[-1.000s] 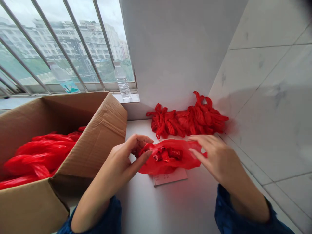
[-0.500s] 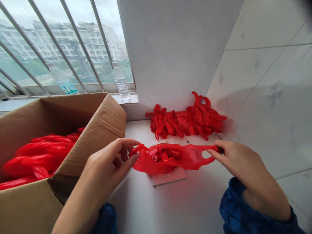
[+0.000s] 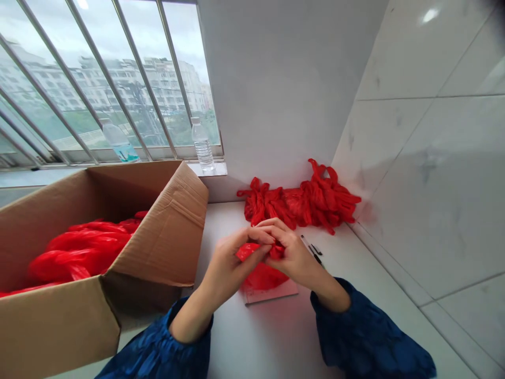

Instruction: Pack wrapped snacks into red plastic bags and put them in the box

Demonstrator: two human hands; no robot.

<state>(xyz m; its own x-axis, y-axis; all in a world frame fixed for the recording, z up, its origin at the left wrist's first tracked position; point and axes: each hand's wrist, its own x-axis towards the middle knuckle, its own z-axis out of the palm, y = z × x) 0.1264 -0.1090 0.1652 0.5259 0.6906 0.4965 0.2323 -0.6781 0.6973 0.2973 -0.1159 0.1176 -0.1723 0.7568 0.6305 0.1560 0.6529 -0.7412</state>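
Observation:
A thin red plastic bag (image 3: 263, 275) hangs gathered at its top, in the middle of the view. My left hand (image 3: 240, 256) and my right hand (image 3: 287, 247) meet over it, both closed on the bunched handles. The fingers hide most of the handles, and the bag's contents cannot be made out. Beneath the bag lies a pale pad or booklet (image 3: 272, 297) on the white table, partly covered by it. Just past my hands, against the wall, is a heap of tied red bags (image 3: 300, 200).
An open cardboard box (image 3: 165, 237) with red plastic bags (image 3: 84, 247) inside stands on the left. Two plastic bottles, one clear (image 3: 203, 147) and one with a blue label (image 3: 120, 143), are on the window sill. A pen (image 3: 311, 248) lies right of my hands.
My hands have come together from the bag's two sides, bringing its stretched handles into one bunch. The bag's mouth, open before with red wrapped items showing, is now closed up. The view has shifted slightly.

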